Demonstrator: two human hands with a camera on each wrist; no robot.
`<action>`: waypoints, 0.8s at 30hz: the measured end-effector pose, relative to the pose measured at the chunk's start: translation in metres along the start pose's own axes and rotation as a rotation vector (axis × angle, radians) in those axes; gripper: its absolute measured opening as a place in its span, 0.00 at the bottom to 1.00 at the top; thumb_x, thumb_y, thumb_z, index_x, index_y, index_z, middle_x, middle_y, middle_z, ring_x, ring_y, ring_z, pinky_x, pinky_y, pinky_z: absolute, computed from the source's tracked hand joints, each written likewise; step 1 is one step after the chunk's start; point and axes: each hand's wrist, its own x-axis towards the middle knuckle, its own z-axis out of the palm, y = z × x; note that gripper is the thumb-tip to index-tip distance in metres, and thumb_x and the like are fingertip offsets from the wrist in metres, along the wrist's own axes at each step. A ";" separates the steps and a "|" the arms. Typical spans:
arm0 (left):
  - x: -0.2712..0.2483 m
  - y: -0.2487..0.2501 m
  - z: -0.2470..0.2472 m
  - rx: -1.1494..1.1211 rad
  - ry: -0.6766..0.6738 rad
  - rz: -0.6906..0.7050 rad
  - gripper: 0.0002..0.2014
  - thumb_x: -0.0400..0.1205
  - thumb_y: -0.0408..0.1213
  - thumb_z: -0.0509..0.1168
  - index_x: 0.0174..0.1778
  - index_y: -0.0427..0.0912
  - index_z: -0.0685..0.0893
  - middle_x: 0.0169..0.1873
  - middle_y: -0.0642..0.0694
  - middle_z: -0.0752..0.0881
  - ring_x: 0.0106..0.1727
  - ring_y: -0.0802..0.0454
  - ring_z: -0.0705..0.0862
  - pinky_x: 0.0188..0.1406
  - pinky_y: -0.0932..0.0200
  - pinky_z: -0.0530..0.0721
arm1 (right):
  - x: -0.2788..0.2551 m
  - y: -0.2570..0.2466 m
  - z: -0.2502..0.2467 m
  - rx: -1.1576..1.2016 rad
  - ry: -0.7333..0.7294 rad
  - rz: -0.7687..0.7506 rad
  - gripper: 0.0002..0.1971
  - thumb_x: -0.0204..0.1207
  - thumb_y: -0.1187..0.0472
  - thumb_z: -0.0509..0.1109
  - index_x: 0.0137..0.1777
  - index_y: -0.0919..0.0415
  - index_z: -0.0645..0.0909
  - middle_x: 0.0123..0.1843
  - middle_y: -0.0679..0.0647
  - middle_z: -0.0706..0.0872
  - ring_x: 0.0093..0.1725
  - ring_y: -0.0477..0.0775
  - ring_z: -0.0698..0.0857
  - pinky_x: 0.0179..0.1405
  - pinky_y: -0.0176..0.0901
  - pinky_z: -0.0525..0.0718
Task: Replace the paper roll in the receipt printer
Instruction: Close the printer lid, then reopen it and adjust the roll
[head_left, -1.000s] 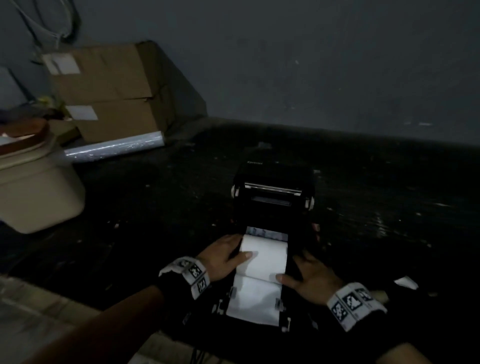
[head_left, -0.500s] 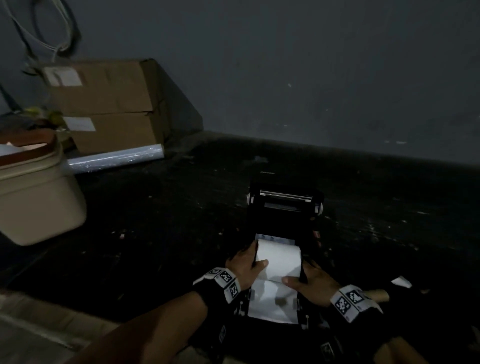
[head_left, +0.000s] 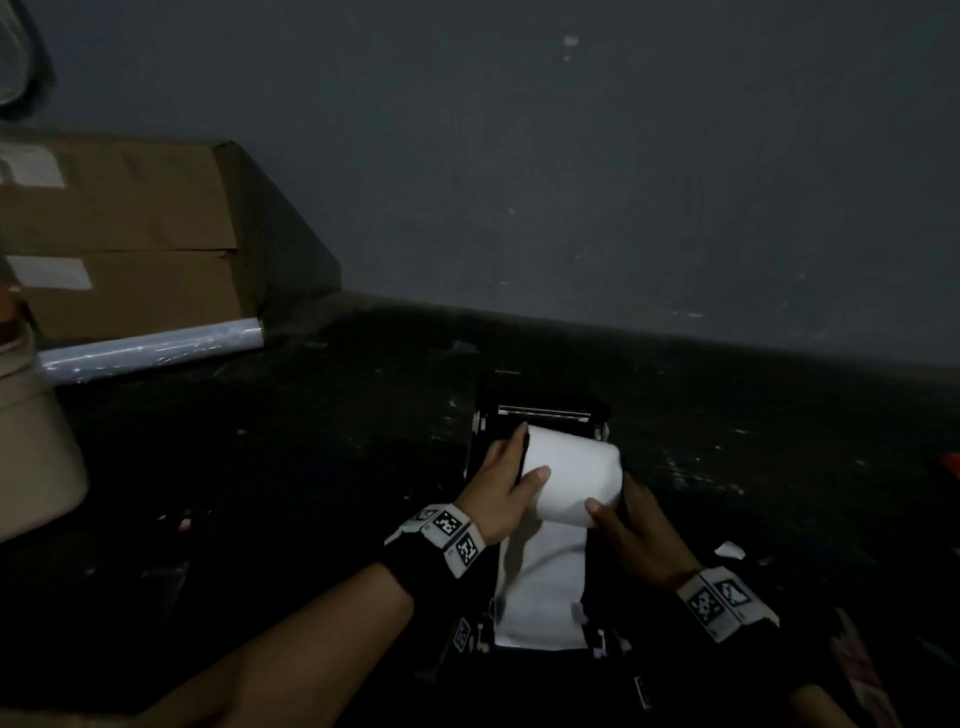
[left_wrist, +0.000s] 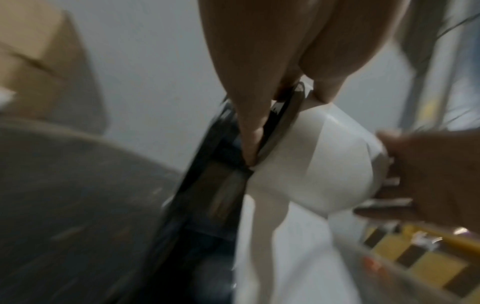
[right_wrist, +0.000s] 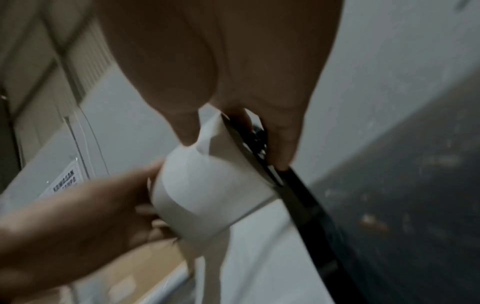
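Nearest, a loose strip of paper (head_left: 540, 587) trails toward the person from under the grip. Both hands hold the white paper roll (head_left: 574, 475) by its ends: left hand (head_left: 498, 486) with thumb across the front, right hand (head_left: 636, 530) likewise. Just beyond the grip sits the black receipt printer (head_left: 543, 408) on the dark table (head_left: 311, 467). Far left of the grip lie a film roll (head_left: 150, 349) and cardboard boxes (head_left: 119, 234).

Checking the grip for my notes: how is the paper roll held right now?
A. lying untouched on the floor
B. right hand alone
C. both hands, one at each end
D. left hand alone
C: the left hand and right hand grip opposite ends of the paper roll.
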 end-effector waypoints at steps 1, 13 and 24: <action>0.001 0.010 -0.004 -0.001 -0.011 0.029 0.33 0.84 0.49 0.55 0.83 0.49 0.47 0.82 0.43 0.55 0.81 0.47 0.60 0.77 0.60 0.59 | -0.007 -0.012 -0.005 -0.011 0.059 0.003 0.36 0.68 0.32 0.61 0.75 0.43 0.62 0.73 0.53 0.74 0.73 0.53 0.73 0.75 0.61 0.71; 0.008 0.114 0.021 -0.270 -0.196 0.198 0.31 0.85 0.51 0.50 0.82 0.52 0.44 0.82 0.49 0.59 0.83 0.51 0.57 0.81 0.60 0.53 | -0.077 -0.082 -0.121 -0.265 0.359 -0.036 0.25 0.75 0.44 0.62 0.72 0.48 0.69 0.60 0.54 0.81 0.58 0.52 0.81 0.56 0.55 0.84; 0.023 0.090 0.178 -0.262 -0.524 -0.154 0.30 0.85 0.54 0.48 0.82 0.50 0.51 0.83 0.47 0.55 0.82 0.45 0.58 0.81 0.45 0.59 | -0.117 0.050 -0.151 -0.162 0.190 0.561 0.17 0.71 0.42 0.69 0.51 0.53 0.83 0.50 0.53 0.87 0.52 0.55 0.85 0.57 0.53 0.83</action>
